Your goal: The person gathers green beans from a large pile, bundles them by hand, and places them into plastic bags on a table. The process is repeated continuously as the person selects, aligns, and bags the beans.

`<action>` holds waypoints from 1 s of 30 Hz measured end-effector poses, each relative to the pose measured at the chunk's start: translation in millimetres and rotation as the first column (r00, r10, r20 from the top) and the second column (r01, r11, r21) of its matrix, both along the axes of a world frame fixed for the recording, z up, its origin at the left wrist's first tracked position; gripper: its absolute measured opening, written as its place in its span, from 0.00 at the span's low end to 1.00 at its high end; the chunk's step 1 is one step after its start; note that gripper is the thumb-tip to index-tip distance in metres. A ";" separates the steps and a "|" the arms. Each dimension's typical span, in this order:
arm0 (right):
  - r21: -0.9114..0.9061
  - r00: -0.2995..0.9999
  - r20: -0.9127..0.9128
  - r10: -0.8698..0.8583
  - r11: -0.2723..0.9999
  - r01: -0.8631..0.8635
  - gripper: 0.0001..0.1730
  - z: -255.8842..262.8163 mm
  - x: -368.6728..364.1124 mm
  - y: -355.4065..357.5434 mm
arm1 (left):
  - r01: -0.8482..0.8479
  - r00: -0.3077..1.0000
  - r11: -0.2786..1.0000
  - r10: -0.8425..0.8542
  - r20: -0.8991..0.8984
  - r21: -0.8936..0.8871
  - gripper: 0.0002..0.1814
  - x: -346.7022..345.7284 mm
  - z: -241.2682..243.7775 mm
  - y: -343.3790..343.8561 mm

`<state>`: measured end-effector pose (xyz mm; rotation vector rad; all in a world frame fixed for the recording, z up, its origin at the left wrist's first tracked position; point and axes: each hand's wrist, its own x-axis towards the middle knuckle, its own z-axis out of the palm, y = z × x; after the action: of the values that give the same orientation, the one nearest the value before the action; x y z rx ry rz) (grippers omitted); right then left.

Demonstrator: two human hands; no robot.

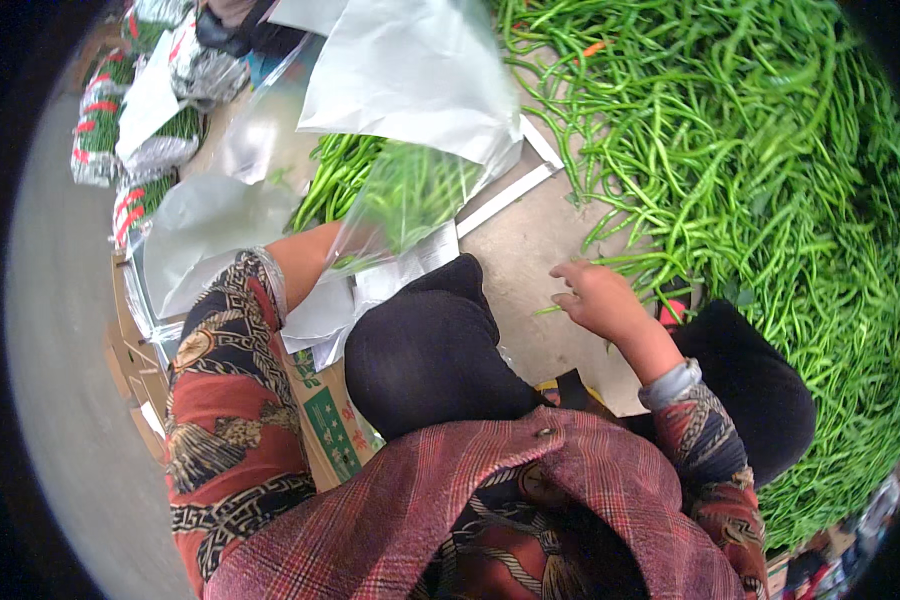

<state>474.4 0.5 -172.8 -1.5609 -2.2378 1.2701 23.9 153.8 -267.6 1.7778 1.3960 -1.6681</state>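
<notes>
My left hand [360, 234] reaches beneath a sheet of clear plastic film [390, 202], and its fingers are blurred and mostly hidden there. Beside it, long green chili peppers [337, 176] lie lined up, some seen through the film. A large white sheet [412, 75] rises over the far side of these peppers. My right hand [601, 298] hovers near the edge of a big heap of loose green chili peppers [720, 172], fingers apart, with nothing plainly held. One thin pepper [547, 310] shows just below its fingertips.
A white-edged frame [506, 199] lies on the floor [525, 262] beyond my knee [427, 352]. Packed pepper bundles with red tape [97, 127] stand at far left. Cardboard boxes [139, 360] and a printed carton [330, 427] sit left. Part of another person [232, 26] shows at top.
</notes>
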 end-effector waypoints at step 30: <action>0.421 0.867 0.456 -0.199 0.907 -0.013 0.12 -99.6 99.3 -29.6 | -0.323 0.200 0.946 0.097 0.975 -0.028 0.18 302.6 197.3 -47.1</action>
<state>573.7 -29.1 -272.4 -1.9346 -2.4420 0.3365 326.5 106.8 -70.2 1.9508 1.0212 0.0065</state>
